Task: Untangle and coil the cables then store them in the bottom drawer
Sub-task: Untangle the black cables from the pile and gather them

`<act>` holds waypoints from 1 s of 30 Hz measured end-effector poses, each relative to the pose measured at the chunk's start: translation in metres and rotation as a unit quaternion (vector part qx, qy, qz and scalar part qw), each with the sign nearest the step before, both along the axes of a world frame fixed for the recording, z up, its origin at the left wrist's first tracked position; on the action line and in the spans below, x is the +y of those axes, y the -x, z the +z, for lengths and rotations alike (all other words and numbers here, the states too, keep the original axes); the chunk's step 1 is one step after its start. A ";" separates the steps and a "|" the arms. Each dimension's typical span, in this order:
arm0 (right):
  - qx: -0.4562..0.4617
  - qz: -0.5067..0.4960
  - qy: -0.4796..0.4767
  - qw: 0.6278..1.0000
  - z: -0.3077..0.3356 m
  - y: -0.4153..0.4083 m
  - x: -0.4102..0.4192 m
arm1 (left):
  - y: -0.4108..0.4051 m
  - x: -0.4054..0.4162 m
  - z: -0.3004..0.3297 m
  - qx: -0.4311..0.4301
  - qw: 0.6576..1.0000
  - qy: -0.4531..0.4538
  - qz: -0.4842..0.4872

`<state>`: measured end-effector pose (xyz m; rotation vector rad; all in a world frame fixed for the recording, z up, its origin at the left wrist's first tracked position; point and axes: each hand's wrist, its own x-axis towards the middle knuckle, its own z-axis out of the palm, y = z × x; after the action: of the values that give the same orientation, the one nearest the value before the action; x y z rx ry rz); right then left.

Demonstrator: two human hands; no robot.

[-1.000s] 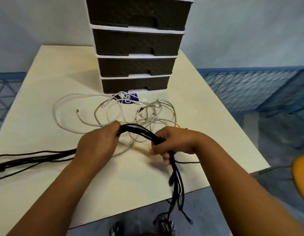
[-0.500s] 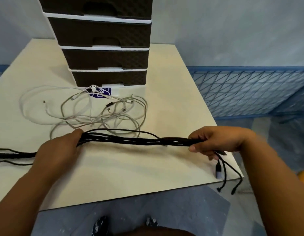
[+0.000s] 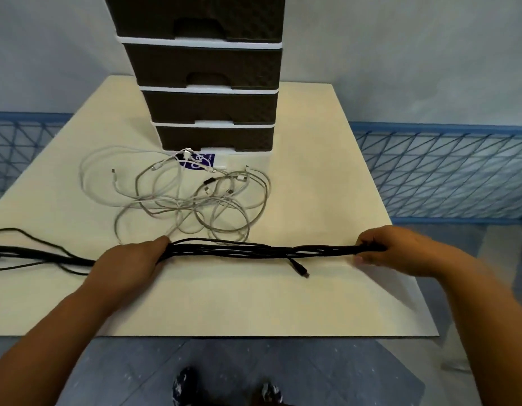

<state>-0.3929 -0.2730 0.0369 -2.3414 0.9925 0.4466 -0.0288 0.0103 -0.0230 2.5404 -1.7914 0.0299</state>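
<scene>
Both hands, left hand point(image 3: 128, 265) and right hand point(image 3: 391, 250), are closed around a bundle of black cables point(image 3: 253, 249) stretched along the table point(image 3: 327, 303) near its front edge. Nothing is coiled yet; the white cables point(image 3: 177, 197) lie tangled before the closed bottom drawer point(image 3: 215, 138).

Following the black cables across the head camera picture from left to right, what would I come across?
Loose black cable tails trailing off the table's left edge → left hand gripping the bundle → black bundle stretched straight → one dangling black plug → right hand holding the other end.
</scene>
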 end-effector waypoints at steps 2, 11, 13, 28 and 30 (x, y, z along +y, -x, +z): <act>-0.016 -0.001 0.015 1.000 -0.005 0.002 0.002 | 0.000 -0.002 0.003 0.002 1.000 0.017 -0.015; -0.064 -0.041 0.140 0.987 -0.052 0.065 -0.052 | 0.028 -0.032 -0.004 0.009 0.999 0.011 -0.047; -0.061 -0.042 0.144 0.987 -0.045 0.055 -0.040 | 0.027 -0.033 -0.007 0.003 0.996 0.052 -0.071; 0.137 -0.007 0.214 0.967 -0.004 0.027 0.014 | 0.026 -0.034 -0.018 0.020 0.989 0.125 -0.081; 0.093 0.010 0.218 0.971 0.000 0.014 0.031 | 0.028 -0.033 -0.016 0.025 0.990 0.125 -0.065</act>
<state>-0.4072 -0.2420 0.0372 -2.7384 1.2615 0.5029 -0.0568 -0.0227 -0.0393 2.2298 -1.8028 0.1739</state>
